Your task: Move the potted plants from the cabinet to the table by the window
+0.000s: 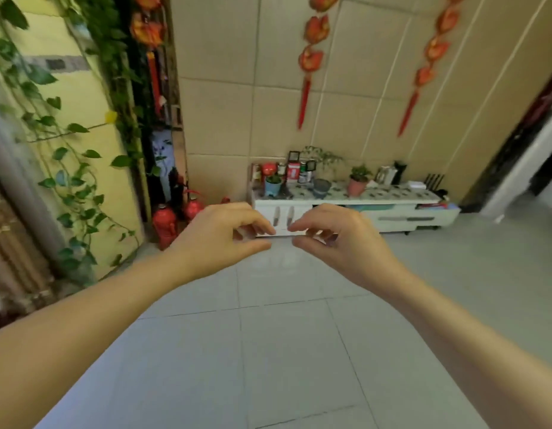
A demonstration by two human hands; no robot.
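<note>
1. Your left hand and right hand reach out ahead of you over the pale tiled floor, the two close together at mid-frame, fingers loosely curled and thumbs set under them, neither hand holding anything.
2. Your fingertips nearly meet but stay apart; the gap between them shows the front of the low white cabinet against the far wall.
3. On that cabinet's patterned top stand the potted plants: a blue pot with a small green plant at the left, a dark grey pot in the middle with a thin, leafy stem rising behind it, and a pink pot holding a bushy plant to its right.
4. Behind the pots, red tins and small boxes crowd the far left of the cabinet top; toward its right end lie a white box and a black router with upright aerials.
5. Two red fire extinguishers stand on the floor to the left of the cabinet, in the corner.
6. A trailing green vine spreads over the yellow panel on your near left.
7. Two strings of red ornaments with tassels hang on the beige tiled wall above the cabinet.
8. The view is slightly blurred; the window table is out of frame.
</note>
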